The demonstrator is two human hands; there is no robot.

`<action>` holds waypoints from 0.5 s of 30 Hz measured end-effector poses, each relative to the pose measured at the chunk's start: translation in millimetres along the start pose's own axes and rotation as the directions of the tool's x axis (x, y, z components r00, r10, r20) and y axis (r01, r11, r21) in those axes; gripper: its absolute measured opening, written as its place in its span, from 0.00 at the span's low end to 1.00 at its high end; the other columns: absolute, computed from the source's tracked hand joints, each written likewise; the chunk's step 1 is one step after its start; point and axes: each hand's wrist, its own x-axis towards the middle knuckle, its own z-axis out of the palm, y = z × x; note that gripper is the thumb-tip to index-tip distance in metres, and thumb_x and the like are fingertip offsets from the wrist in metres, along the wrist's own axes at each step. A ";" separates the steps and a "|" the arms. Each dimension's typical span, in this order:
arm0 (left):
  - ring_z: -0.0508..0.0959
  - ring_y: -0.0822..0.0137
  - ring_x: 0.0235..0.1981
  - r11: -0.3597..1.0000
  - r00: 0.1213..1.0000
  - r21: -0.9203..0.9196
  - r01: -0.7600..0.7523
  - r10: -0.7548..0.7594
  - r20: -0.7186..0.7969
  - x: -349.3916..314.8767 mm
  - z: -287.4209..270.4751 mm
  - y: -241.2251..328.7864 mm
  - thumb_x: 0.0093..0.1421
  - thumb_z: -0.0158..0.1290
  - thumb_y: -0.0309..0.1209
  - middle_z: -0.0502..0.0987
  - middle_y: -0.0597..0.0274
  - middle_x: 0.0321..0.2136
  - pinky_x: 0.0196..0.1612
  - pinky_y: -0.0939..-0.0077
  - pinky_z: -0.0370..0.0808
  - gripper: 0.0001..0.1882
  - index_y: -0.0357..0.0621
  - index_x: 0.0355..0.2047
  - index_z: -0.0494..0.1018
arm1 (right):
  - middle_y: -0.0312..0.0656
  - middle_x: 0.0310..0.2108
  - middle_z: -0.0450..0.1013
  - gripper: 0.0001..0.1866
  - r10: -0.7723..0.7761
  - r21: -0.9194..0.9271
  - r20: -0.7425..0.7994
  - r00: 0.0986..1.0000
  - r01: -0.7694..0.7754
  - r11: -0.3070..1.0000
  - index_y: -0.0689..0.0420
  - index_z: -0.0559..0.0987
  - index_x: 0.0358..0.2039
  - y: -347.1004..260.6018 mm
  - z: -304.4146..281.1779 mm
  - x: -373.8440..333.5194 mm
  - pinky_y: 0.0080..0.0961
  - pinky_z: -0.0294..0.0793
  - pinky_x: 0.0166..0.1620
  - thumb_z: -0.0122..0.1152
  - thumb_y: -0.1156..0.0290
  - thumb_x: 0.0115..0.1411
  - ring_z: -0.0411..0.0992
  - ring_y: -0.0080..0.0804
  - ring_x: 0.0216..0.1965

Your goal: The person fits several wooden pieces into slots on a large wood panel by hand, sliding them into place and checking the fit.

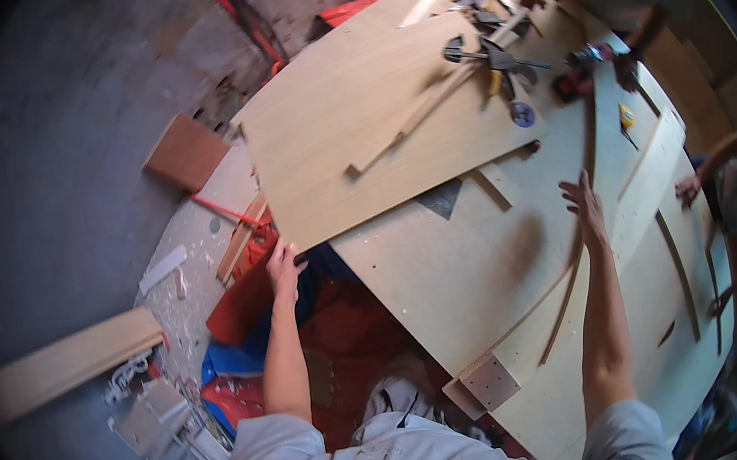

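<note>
My left hand (pixel 284 269) grips the near left corner of a plywood sheet (pixel 315 159), which lies over a larger plywood panel (pixel 429 282). Stretched forward on the right, my right hand (pixel 585 201) has its fingers apart and holds nothing. It is over the large panel, beside a long thin wooden strip (pixel 592 136). On the plywood sheet lie a slim wooden bar (pixel 436 104) with a small end block and a black bar clamp (pixel 494 57). A drilled wooden block (pixel 490 383) sits at the large panel's near edge.
At the far right, a co-worker's hand (pixel 627 69) is by a red-and-black power drill (pixel 574 82). Another person's hand (pixel 689 191) reaches in at the right edge. A yellow-handled tool (pixel 627 119) lies between them. Boards (pixel 75 363) and a brown block (pixel 184 153) stand at left.
</note>
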 end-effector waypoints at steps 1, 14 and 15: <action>0.77 0.67 0.59 0.993 0.998 0.106 0.051 -0.049 -0.029 10.6 -5.6 12.5 0.76 0.49 0.37 0.77 0.59 0.60 0.56 0.59 0.79 0.24 0.44 0.69 0.69 | 0.49 0.57 0.79 0.51 -0.013 0.043 -0.011 1.000 0.013 0.999 0.65 0.81 0.57 1.0 8.4 -41.4 0.40 0.74 0.58 0.36 0.25 0.70 0.76 0.42 0.58; 0.71 0.72 0.20 0.973 0.999 -0.227 0.034 -0.029 0.026 233.9 -76.5 70.4 0.74 0.33 0.65 0.69 0.68 0.21 0.19 0.63 0.73 0.35 0.50 0.48 0.76 | 0.49 0.44 0.83 0.41 0.233 0.144 0.512 0.827 -0.350 0.926 0.69 0.84 0.49 42.0 105.9 -374.8 0.33 0.82 0.49 0.36 0.40 0.78 0.83 0.37 0.40; 0.80 0.68 0.29 0.899 0.956 -0.436 0.041 0.092 0.278 244.2 -160.7 95.1 0.77 0.30 0.59 0.78 0.64 0.28 0.29 0.60 0.81 0.31 0.49 0.46 0.76 | 0.46 0.44 0.83 0.39 0.178 0.157 0.576 0.798 -0.322 0.934 0.65 0.84 0.51 36.2 102.9 -373.9 0.34 0.80 0.51 0.36 0.40 0.78 0.82 0.35 0.41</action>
